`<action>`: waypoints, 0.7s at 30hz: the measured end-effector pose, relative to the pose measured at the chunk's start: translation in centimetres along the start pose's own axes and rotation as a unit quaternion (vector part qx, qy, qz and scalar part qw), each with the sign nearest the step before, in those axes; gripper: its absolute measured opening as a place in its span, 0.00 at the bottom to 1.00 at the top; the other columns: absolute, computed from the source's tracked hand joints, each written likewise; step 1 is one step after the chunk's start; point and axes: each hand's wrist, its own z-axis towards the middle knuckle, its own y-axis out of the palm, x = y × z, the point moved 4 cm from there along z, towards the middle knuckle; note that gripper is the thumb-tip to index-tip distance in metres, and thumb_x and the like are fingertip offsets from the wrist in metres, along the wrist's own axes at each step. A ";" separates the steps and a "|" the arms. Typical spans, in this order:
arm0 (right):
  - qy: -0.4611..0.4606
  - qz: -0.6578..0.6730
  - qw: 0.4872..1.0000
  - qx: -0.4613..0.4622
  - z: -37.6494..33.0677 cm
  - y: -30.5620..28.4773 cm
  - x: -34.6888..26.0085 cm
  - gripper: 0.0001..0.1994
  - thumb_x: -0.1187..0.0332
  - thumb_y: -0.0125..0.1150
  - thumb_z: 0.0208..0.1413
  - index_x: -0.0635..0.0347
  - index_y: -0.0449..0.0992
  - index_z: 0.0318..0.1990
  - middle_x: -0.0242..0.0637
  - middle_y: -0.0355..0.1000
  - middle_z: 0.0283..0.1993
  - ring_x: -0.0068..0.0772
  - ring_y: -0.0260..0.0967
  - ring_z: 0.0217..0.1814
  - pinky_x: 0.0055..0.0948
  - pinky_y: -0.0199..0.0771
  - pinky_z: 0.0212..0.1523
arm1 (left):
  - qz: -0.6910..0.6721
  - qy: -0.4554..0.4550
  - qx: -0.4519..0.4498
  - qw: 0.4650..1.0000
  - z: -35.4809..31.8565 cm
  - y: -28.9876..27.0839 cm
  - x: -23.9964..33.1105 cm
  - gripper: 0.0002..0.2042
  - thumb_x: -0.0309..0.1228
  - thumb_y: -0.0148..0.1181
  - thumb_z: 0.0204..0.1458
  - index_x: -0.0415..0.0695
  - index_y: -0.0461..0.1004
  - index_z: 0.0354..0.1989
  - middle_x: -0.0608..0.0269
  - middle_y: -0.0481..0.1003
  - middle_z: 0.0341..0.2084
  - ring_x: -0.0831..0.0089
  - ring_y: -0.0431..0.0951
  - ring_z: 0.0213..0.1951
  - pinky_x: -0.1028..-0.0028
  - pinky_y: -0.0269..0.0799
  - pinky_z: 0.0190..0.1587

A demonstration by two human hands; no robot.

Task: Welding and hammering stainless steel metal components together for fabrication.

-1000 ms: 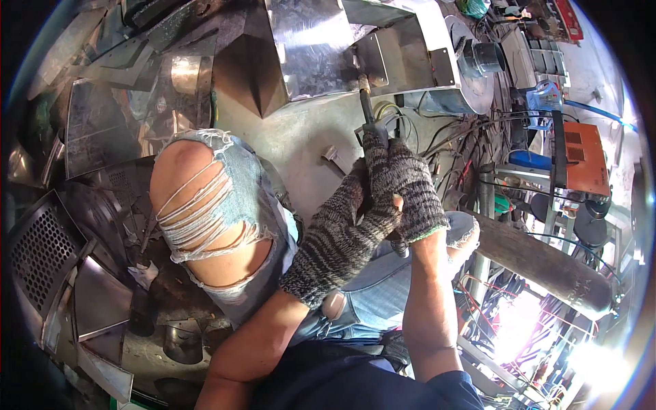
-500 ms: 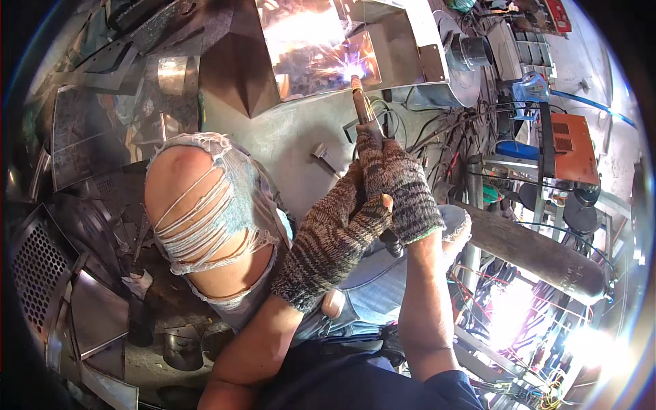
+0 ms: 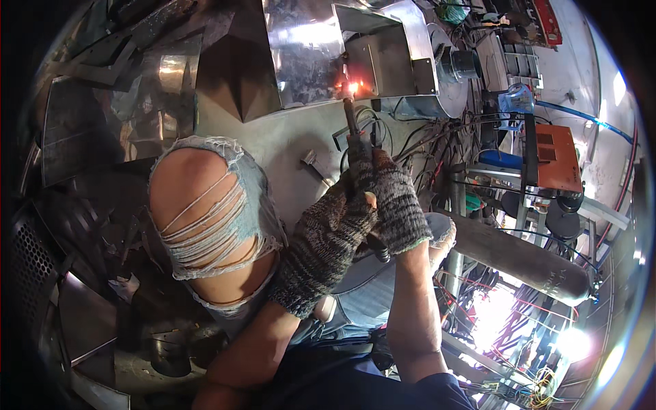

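A welding torch (image 3: 353,123) points away from me, its tip by a small red-orange glowing spot on a shiny sheet-metal box (image 3: 301,58). My right hand (image 3: 402,205), in a grey and black knitted glove, is wrapped round the torch handle. From the left side my left hand (image 3: 321,242), gloved alike, closes against the same handle; one bare fingertip shows through. The palms and most fingers are hidden by the gloves and each other. Beyond the glow, the box has an open rectangular recess (image 3: 393,61).
A hammer-like tool (image 3: 316,166) lies on the floor below the box. Bent sheet-metal pieces (image 3: 89,130) crowd the left. On the right are a grey gas cylinder (image 3: 519,253), an orange machine (image 3: 559,157), a blue plastic stool (image 3: 517,99) and tangled cables (image 3: 427,137).
The bright white-violet arc and its sparks have died down to a small red-orange glow. The torch tip has drawn back slightly; both hands keep their grip. The view has shifted a little.
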 end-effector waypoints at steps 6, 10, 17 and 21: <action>0.012 -0.015 0.999 0.046 -1.5 0.7 -0.7 0.25 0.58 0.53 0.62 0.65 0.69 0.62 0.64 0.66 0.57 0.64 0.64 0.59 0.53 0.64 0.59 | -0.015 -0.017 -0.002 1.000 -0.3 0.4 0.9 0.27 0.51 0.55 0.65 0.39 0.71 0.61 0.44 0.80 0.42 0.51 0.82 0.45 0.59 0.76 0.49; -0.015 0.000 0.999 0.036 -1.7 0.1 -0.9 0.27 0.57 0.52 0.63 0.65 0.67 0.65 0.65 0.65 0.59 0.65 0.64 0.59 0.56 0.62 0.61 | -0.060 -0.049 -0.009 0.997 -0.2 0.9 0.1 0.27 0.51 0.56 0.64 0.38 0.73 0.58 0.42 0.80 0.41 0.49 0.81 0.45 0.57 0.76 0.48; 0.067 -0.050 0.996 -0.028 0.3 -0.2 -0.6 0.22 0.67 0.54 0.58 0.65 0.71 0.59 0.60 0.70 0.50 0.60 0.71 0.51 0.52 0.71 0.51 | 0.098 0.073 0.021 0.992 -0.5 0.6 0.2 0.32 0.53 0.59 0.62 0.37 0.69 0.62 0.42 0.80 0.42 0.50 0.82 0.46 0.56 0.76 0.50; 0.054 -0.059 0.996 -0.031 0.5 0.0 -0.2 0.21 0.70 0.55 0.56 0.65 0.72 0.57 0.59 0.72 0.47 0.59 0.74 0.47 0.49 0.74 0.45 | 0.076 0.051 -0.011 0.996 -0.2 0.5 0.4 0.35 0.54 0.60 0.61 0.35 0.66 0.65 0.42 0.80 0.44 0.50 0.82 0.47 0.57 0.76 0.52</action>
